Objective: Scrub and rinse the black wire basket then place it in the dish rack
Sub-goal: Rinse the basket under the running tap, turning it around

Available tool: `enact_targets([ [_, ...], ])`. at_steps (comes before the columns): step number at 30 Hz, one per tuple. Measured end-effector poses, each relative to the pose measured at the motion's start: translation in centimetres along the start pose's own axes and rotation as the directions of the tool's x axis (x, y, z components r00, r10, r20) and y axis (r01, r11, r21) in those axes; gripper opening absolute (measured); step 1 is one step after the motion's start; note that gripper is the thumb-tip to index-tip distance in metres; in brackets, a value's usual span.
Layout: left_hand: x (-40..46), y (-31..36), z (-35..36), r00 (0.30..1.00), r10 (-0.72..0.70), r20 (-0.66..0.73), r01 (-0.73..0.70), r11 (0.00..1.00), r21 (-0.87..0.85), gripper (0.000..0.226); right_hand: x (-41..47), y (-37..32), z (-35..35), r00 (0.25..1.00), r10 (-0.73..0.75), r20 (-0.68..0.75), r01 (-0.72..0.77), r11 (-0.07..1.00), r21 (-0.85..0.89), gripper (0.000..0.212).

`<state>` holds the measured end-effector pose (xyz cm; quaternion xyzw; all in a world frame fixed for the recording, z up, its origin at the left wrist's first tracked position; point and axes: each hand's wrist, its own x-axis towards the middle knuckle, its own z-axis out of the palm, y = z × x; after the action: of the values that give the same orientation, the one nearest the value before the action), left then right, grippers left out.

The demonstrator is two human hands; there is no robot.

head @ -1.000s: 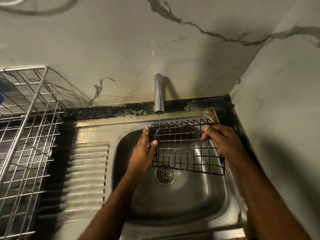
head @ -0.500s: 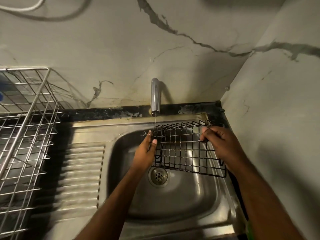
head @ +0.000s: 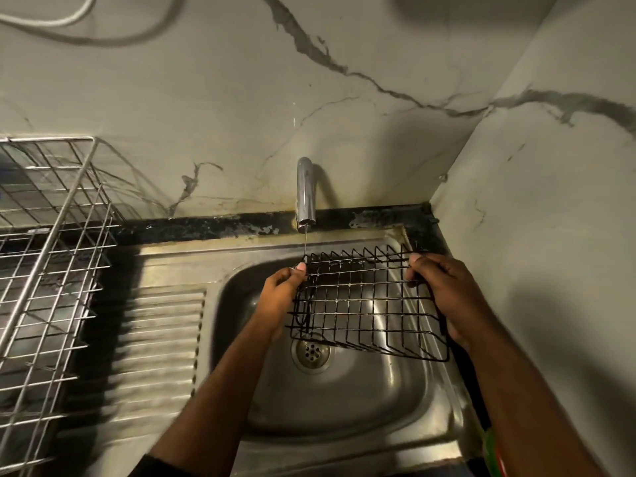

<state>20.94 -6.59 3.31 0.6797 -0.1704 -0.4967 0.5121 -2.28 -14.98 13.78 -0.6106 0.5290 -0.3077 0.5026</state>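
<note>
Black wire basket is held over the bowl of the steel sink, above the drain and clear of the sink floor. It is gripped at both ends: the left hand is closed around the left end wires with the thumb at the top corner, and the right hand is curled over the right end, fingertips hooked on the upper rim.

A thin stream falls from the tap and meets the basket at its far left corner, just beside the left thumb. Compared with one second ago, the basket is seen to have been kept under the spout with little movement relative to it; the shift in framing is attributed mostly to the head camera. The left grip has been altered: fingers previously laid flatter along the end are now closed on the wires. The near edge now hangs lower on the right.

No scrubber or sponge is seen in either hand. Rinsing is therefore judged to be in progress, and only one corner is being wetted, so the remaining wires are judged unrinsed. The dish rack stands well apart to the left, beyond the ribbed drainboard; placement is not yet done.
</note>
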Motion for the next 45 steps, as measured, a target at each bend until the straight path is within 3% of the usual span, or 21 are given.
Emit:
enact_targets([
  [4, -0.8, 0.2, -0.1, 0.995, -0.055, 0.081, 0.061, 0.996, -0.069, 0.053, 0.2, 1.2, 0.3, 0.984, 0.152, -0.095, -0.137, 0.979, 0.15, 0.029],
  [7, -1.1, 0.1, 0.0, 0.996, -0.006, 0.094, 0.011, 0.999, -0.047, 0.023, 0.3, 2.0, 0.1, 0.968, 0.205, -0.147, -0.178, 0.968, 0.177, 0.031],
  [13, -0.3, 0.6, -0.1, 0.999, -0.006, 0.041, 0.012, 0.989, -0.149, 0.035, 0.3, 3.8, 0.0, 0.931, 0.323, -0.169, -0.271, 0.923, 0.274, 0.026],
  [18, -0.3, 1.0, -0.4, 0.998, -0.059, -0.005, 0.059, 0.994, -0.097, 0.027, 0.0, 4.5, 0.3, 0.944, 0.298, -0.145, -0.258, 0.935, 0.245, 0.037],
  [21, -0.6, 1.4, -0.4, 0.993, -0.115, -0.018, 0.115, 0.993, -0.03, 0.023, -0.2, 5.1, 0.5, 0.94, 0.308, -0.148, -0.265, 0.93, 0.255, 0.03],
  [30, -1.0, 1.1, -1.1, 0.998, -0.036, -0.053, 0.035, 0.999, -0.02, 0.023, -0.7, 5.6, 1.3, 0.954, 0.271, -0.127, -0.235, 0.941, 0.245, 0.028],
  [42, -1.3, 2.1, 0.5, 1.0, -0.008, -0.007, 0.007, 1.0, -0.009, 0.013, -0.4, 6.7, 1.5, 0.927, 0.273, -0.257, -0.214, 0.948, 0.236, 0.028],
  [45, -1.5, 2.0, 0.5, 0.999, -0.033, 0.001, 0.033, 0.999, -0.023, 0.026, -0.2, 7.1, 1.3, 0.929, 0.272, -0.252, -0.212, 0.947, 0.24, 0.027],
])
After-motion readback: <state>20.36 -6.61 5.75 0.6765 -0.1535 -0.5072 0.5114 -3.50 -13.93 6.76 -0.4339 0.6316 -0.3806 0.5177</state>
